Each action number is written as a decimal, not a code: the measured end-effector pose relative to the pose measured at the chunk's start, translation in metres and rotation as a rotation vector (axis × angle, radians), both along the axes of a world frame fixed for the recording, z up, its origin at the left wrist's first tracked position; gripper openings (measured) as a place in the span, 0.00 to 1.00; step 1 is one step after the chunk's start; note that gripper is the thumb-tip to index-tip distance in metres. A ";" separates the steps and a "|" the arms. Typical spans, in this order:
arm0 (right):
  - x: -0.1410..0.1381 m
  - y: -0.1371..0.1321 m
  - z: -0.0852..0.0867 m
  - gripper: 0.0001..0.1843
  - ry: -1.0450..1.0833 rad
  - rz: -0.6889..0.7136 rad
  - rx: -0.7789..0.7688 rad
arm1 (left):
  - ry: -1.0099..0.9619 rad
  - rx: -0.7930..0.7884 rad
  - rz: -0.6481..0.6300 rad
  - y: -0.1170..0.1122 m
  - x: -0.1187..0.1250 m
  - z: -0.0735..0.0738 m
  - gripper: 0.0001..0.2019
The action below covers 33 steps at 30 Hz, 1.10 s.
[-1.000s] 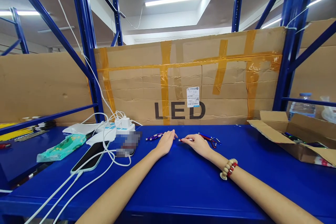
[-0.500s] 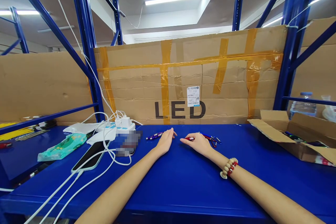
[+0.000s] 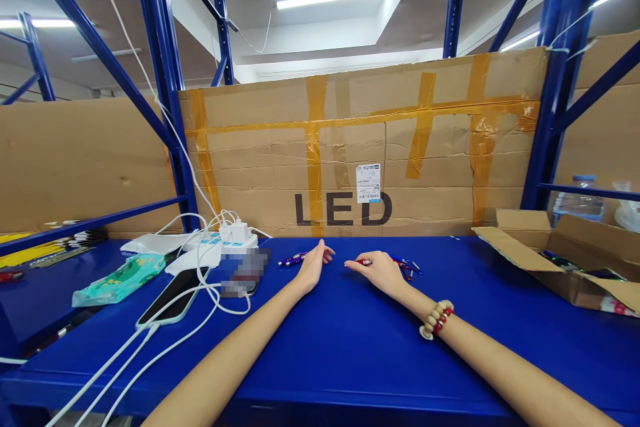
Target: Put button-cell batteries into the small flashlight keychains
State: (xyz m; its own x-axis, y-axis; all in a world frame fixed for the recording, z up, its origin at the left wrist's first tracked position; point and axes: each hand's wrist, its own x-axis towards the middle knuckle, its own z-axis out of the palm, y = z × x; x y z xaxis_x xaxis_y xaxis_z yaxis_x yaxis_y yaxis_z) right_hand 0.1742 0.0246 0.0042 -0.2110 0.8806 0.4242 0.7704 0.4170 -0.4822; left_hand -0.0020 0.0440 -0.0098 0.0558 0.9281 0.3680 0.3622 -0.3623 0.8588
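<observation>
My left hand rests on its edge on the blue tabletop, thumb up and fingers loosely bent and apart, with nothing seen in it. Just to its left lie blue-purple pens, partly hidden behind the hand. Across a small gap, my right hand is closed around a red pen; only a short part of the pen shows by the thumb. More red and blue pens lie beyond the right hand, partly covered by it. A beaded bracelet circles the right wrist.
Phones, white cables, a power strip and a green packet crowd the left side. An open cardboard box holding pens stands at the right. A taped cardboard panel closes the back between blue posts.
My left hand has turned slightly more upright, its thumb lifted and its fingers a little further apart. My right hand has barely shifted.
</observation>
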 end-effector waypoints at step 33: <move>-0.001 0.001 -0.002 0.19 0.150 0.110 0.051 | -0.017 -0.022 0.011 0.001 0.000 -0.001 0.31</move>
